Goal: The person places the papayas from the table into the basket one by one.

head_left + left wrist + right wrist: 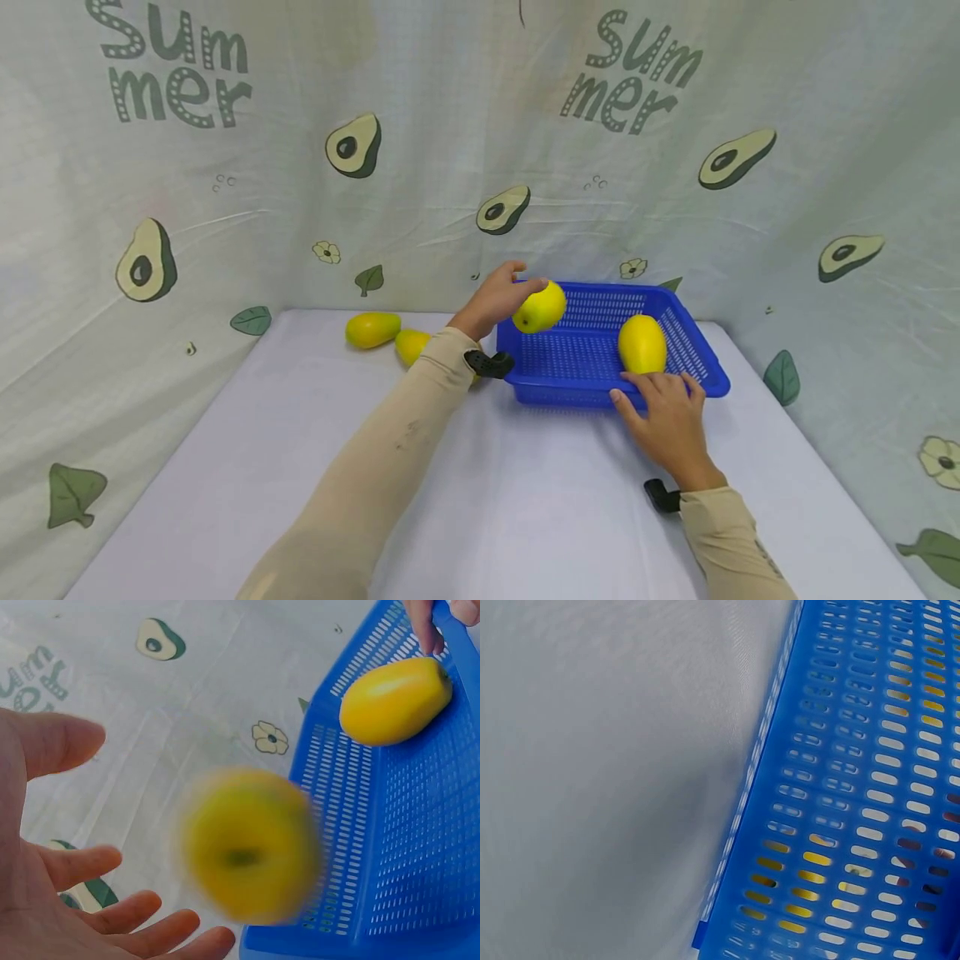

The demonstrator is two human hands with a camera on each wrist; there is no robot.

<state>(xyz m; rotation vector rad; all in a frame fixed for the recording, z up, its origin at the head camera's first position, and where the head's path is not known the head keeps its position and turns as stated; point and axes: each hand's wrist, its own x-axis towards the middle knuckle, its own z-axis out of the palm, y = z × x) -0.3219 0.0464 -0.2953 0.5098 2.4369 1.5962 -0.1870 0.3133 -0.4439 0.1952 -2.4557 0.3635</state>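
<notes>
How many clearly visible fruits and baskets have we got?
Fruits: 4
Basket: 1
Total: 5
A yellow sliver beside the left sleeve may be one more fruit; I can't tell.

**Bright yellow against solid blue**

The raised fruit [540, 308] is lemon yellow, the far-left fruit [372, 330] yellow tinged green. The slot-patterned basket [558, 396] is blue, the counter [525, 500] white. The pale backdrop [427, 67] bears green avocados [146, 260], leaves [78, 495] and dotted lettering [180, 98]. The sleeves [397, 450] are beige.
</notes>
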